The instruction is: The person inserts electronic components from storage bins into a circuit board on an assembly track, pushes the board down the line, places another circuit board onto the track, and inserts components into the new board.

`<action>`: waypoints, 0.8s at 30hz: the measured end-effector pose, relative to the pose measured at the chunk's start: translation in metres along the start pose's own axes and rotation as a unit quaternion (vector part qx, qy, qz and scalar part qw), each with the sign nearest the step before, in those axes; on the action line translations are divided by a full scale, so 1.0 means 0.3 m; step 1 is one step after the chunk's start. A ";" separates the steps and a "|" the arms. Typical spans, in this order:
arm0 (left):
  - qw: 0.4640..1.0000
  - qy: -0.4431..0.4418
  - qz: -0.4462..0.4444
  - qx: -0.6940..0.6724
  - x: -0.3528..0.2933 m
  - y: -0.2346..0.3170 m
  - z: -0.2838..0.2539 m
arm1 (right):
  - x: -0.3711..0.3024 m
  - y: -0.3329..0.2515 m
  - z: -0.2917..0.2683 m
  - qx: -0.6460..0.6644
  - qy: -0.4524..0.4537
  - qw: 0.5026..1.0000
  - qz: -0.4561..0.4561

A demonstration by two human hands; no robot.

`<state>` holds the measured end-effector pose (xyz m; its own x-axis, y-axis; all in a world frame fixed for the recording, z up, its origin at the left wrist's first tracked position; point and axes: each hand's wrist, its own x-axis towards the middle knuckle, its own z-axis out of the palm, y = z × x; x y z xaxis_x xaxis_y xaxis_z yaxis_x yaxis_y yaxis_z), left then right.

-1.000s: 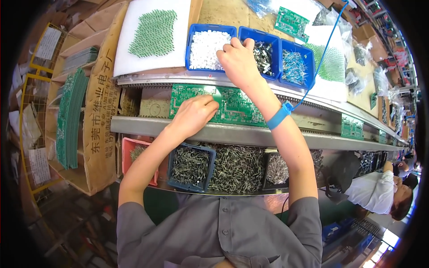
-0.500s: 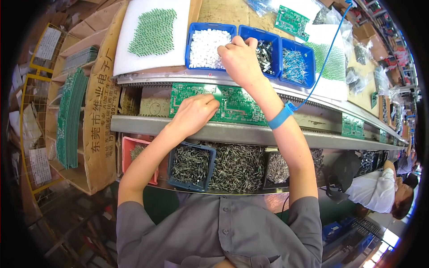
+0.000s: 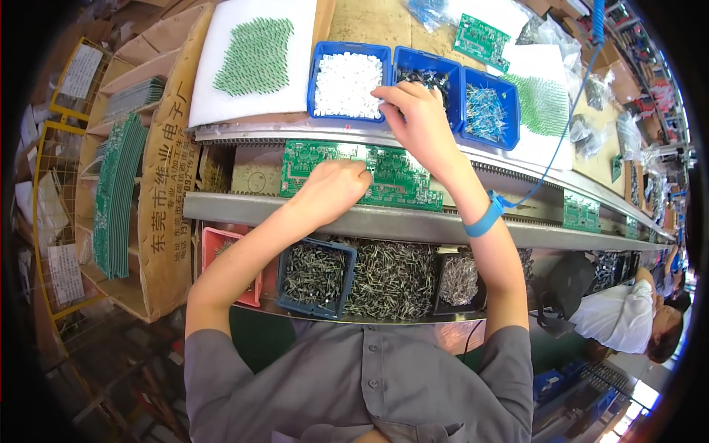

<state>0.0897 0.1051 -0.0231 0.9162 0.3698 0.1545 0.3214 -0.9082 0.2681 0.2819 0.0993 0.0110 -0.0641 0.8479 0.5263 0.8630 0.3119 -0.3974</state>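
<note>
The right hand has eased nearer over the middle blue bin, toward the left hand at the green circuit board, whether their curled fingers grip anything unclear.

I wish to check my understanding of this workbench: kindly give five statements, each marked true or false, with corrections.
1. The left hand partly covers a green circuit board. True.
2. The blue wristband is on the left arm. False: it is on the right arm.
3. White parts fill much of the leftmost blue bin. True.
4. The right hand is over the pink bin. False: it is at the middle blue bin.
5. Several green boards stand in the cardboard carton. True.
</note>
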 end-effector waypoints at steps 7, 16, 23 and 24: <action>0.997 -0.039 -0.048 -0.051 0.006 -0.004 -0.014 | -0.118 0.015 -0.093 0.205 -0.085 0.960 0.172; 0.977 0.103 -0.184 -0.024 0.147 -0.124 -0.100 | -0.251 0.069 -0.126 0.196 -0.142 0.947 0.210; 0.982 0.112 -0.101 0.110 0.231 -0.208 -0.076 | -0.241 0.056 -0.109 0.211 -0.147 0.937 0.237; 0.982 0.115 -0.104 0.104 0.238 -0.207 -0.077 | -0.241 0.058 -0.108 0.210 -0.146 0.937 0.237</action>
<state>0.1298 0.1925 -0.0068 0.7552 0.5640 0.3341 0.5593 -0.8202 0.1205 0.3178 0.0297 -0.0095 0.0887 0.9960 0.0110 0.5590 -0.0406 -0.8282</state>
